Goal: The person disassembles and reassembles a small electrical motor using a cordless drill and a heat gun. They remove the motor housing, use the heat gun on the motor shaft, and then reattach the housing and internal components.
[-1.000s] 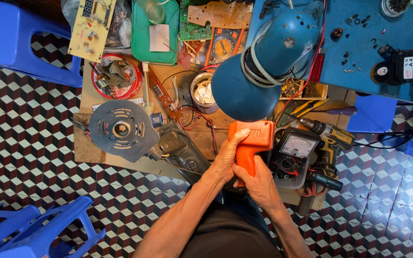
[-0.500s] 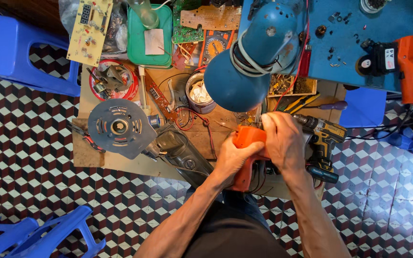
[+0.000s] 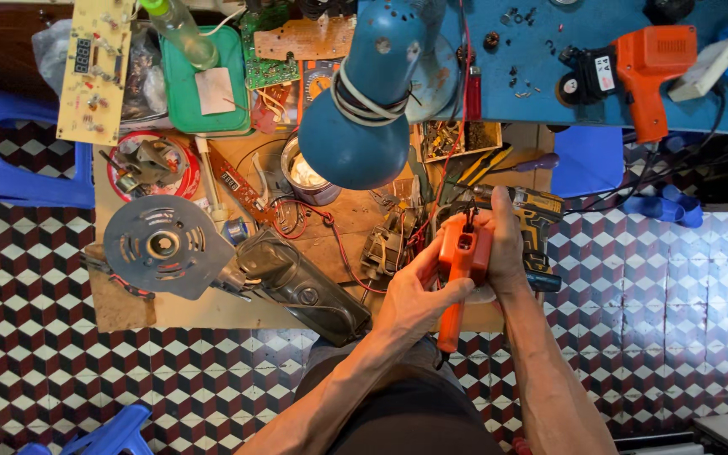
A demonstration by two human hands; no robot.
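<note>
My left hand (image 3: 414, 295) gripping the orange tool housing (image 3: 462, 268) from below, my right hand (image 3: 503, 248) wrapped round its far side, housing held upright over the wooden board's (image 3: 212, 307) near edge, blue desk lamp (image 3: 364, 118) just above, grey motor disc (image 3: 160, 246) well to the left.

Single head camera looks straight down, close above the cluttered workboard (image 3: 212, 313).

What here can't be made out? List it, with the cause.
Head view:
- Orange tool: its far side is covered by the right hand; the left hand hides its middle.
- Bench behind the blue lamp: blocked by the shade.
- Circuit board: parts too small, top cut off.
</note>
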